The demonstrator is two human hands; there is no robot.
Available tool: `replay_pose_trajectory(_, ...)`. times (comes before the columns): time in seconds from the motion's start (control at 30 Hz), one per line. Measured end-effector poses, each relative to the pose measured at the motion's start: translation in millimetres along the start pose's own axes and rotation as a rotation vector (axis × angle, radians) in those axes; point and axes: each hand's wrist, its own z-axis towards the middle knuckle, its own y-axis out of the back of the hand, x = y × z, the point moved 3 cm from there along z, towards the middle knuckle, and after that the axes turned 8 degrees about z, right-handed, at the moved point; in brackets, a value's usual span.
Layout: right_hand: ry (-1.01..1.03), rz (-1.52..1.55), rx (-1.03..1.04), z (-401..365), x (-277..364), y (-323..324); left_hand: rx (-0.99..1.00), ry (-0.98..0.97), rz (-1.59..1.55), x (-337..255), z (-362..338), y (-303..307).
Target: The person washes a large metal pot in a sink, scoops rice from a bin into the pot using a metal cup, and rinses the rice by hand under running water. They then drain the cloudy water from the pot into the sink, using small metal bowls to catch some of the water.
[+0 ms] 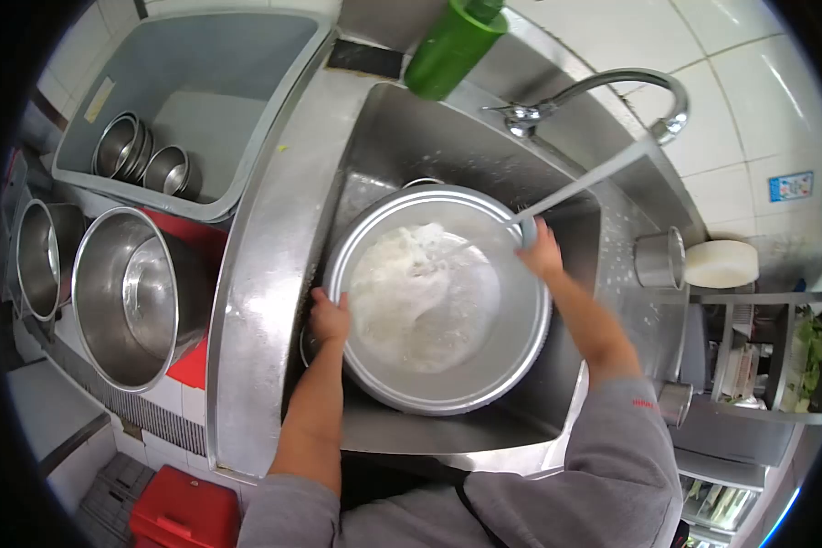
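A large round metal pot (511,352) stands in the steel sink (365,169), with foamy, whitish water (420,292) inside. My left hand (330,319) is closed at the pot's left side, by its rim and side handle. At the upper right rim, my right hand (542,252) has its fingers closed around a small grey-blue thing (527,233) that I cannot make out. From the curved faucet (671,119), a pale stream of water (584,183) runs down past my right fingers into the pot.
Left of the sink, a grey plastic tub (219,137) holds several small metal bowls. Two deep metal pots (128,292) stand below it. A green container (452,50) sits at the sink's back edge; a small metal pot (659,258) is on the right. A red box (183,507) is lower left.
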Motion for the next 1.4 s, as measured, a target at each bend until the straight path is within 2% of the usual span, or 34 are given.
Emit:
replay_pose_trajectory(0.07,-0.443,0.371,0.016,-76.0,-48.8,5.9,-0.005,0.068,0.011,-1.8,-0.8,0.6)
replay_pose_trajectory(0.17,-0.503,0.814,-0.279,-167.7,-85.5,-35.2,-0.034,0.096,0.016,-1.8,5.3,-1.3)
replay_pose_trajectory(0.23,-0.616,1.054,-0.376,-173.6,-73.7,-38.0,-0.049,0.079,0.019,0.3,4.5,-2.4)
replay_pose_trajectory(0.27,-0.67,1.176,-0.417,-174.8,-69.4,-34.1,0.013,0.117,-0.12,3.7,8.1,-3.4)
replay_pose_trajectory(0.37,-0.631,1.147,-0.454,-155.9,-54.8,-11.0,-0.009,0.198,-0.231,21.1,14.5,-11.3)
replay_pose_trajectory(0.4,-0.509,1.137,-0.499,-156.2,-43.5,8.3,0.063,0.32,-0.331,26.8,13.5,-17.6)
replay_pose_trajectory(0.43,-0.439,0.981,-0.533,-151.1,-57.3,9.4,0.048,0.363,-0.549,30.4,9.8,-27.7)
replay_pose_trajectory(0.5,-0.382,0.999,-0.506,-165.6,-23.0,67.3,0.029,0.436,-0.997,19.3,-11.2,-42.8)
replay_pose_trajectory(0.53,-0.3,1.005,-0.524,-168.4,-18.2,85.4,0.102,0.549,-1.14,18.6,-7.4,-57.3)
replay_pose_trajectory(0.63,-0.001,0.977,-0.582,-173.0,-3.3,136.4,0.253,0.403,-1.679,-17.9,-28.1,-70.1)
replay_pose_trajectory(0.73,0.342,0.828,-0.639,-192.0,18.9,190.4,0.499,-0.03,-1.655,-47.0,-57.6,-73.4)
replay_pose_trajectory(0.83,0.681,0.605,-0.721,-222.1,42.3,243.0,0.534,0.365,-1.716,-90.1,-105.7,-58.8)
replay_pose_trajectory(0.87,0.799,0.511,-0.759,-230.9,45.8,257.3,0.537,0.431,-1.727,-100.3,-114.3,-56.8)
replay_pose_trajectory(1.0,1.087,0.265,-0.857,-270.5,42.8,301.7,0.518,0.409,-1.738,-130.8,-128.3,-44.9)
replay_pose_trajectory(1.13,1.201,0.423,-0.966,-295.1,28.3,327.0,0.497,0.257,-1.773,-155.7,-127.2,-10.0)
replay_pose_trajectory(1.2,1.185,0.333,-0.924,-301.8,18.7,336.0,0.497,0.167,-1.788,-158.6,-124.0,11.8)
replay_pose_trajectory(1.4,1.153,0.411,-0.977,-302.7,-8.6,323.8,0.543,-0.084,-1.79,-152.6,-113.9,62.3)
